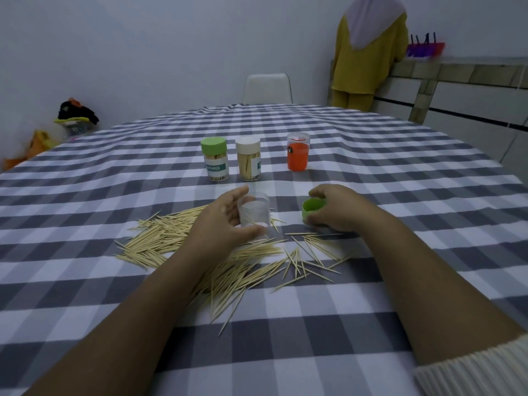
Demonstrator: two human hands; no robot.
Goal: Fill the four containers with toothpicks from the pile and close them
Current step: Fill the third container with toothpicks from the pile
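Observation:
My left hand [221, 221] grips a clear open container [255, 214] that stands upright on the table at the far edge of the toothpick pile [217, 252]. My right hand [337, 208] holds a green lid [312, 210] on the cloth to the right of it. Further back stand three containers: one with a green lid [215, 159] and one with a cream lid [248, 158], both closed and full of toothpicks, and an orange one [298, 151] with a clear top.
The table wears a grey and white checked cloth [285, 338]. A white chair [267, 88] stands at the far side. A person in yellow [368, 52] stands at a counter at the back right. Bags lie on the floor at the left [75, 117].

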